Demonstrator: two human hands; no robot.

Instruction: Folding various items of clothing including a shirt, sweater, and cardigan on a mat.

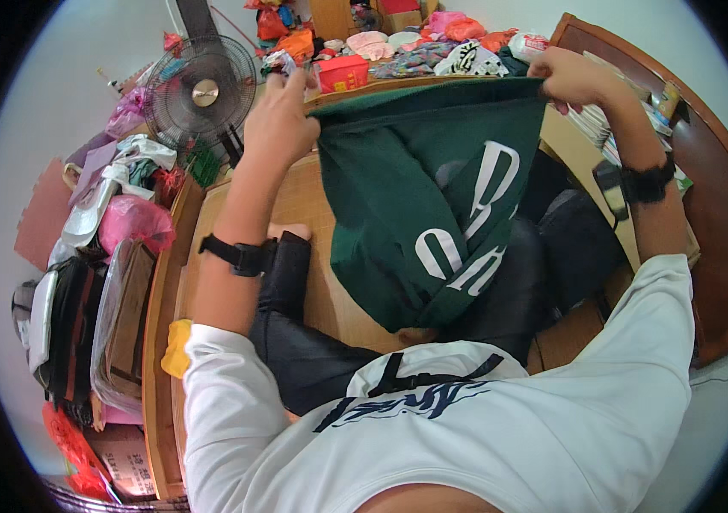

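Note:
A dark green cloth garment [377, 186] with large white lettering hangs between my raised hands, its top edge stretched taut and its lower part folded over on itself. My left hand [280, 122] pinches the upper left corner. At the upper right corner, my right hand [566, 77] grips the same edge. The garment hangs over my legs in dark trousers [319, 359] and hides part of them. Whether it is a shirt or another kind of garment cannot be told.
I sit on a wooden bed with a tan mat [338, 301]. An electric fan [203, 93] stands at the upper left. Bags and a pink plastic bag [136, 224] line the left side. Clothes [415, 59] lie beyond the far edge. A brown wooden headboard [717, 224] rises at right.

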